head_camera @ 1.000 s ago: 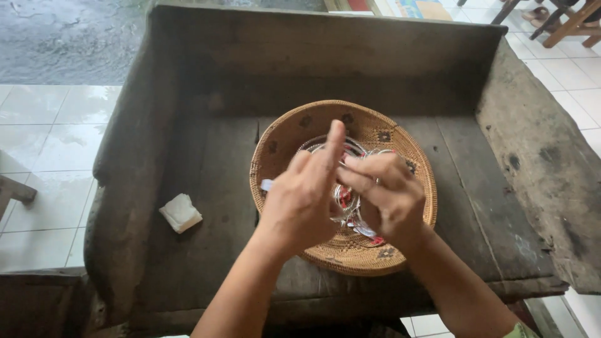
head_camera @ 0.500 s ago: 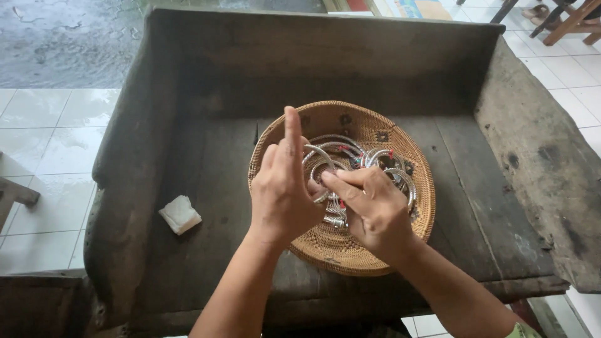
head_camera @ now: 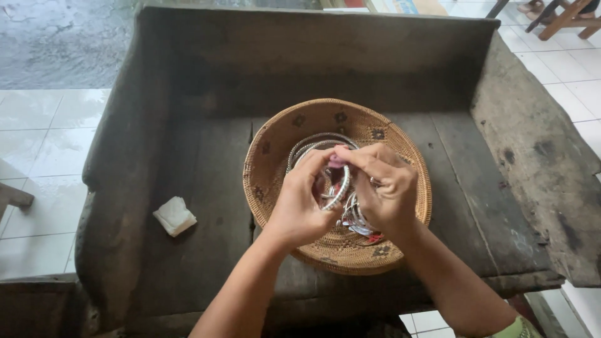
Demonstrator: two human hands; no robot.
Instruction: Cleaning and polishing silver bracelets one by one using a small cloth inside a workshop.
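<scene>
Hands (head_camera: pixel 341 194) mid-basket (head_camera: pixel 269 156) (rim clear)

A silver bangle (head_camera: pixel 338 184) is pinched upright between both hands' fingertips over the middle of the round woven basket (head_camera: pixel 275 134), above a pile of more bangles (head_camera: pixel 357 216) inside.

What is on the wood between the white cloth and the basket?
Nothing: the head view shows only bare dark wood between the white cloth and the basket.
</scene>
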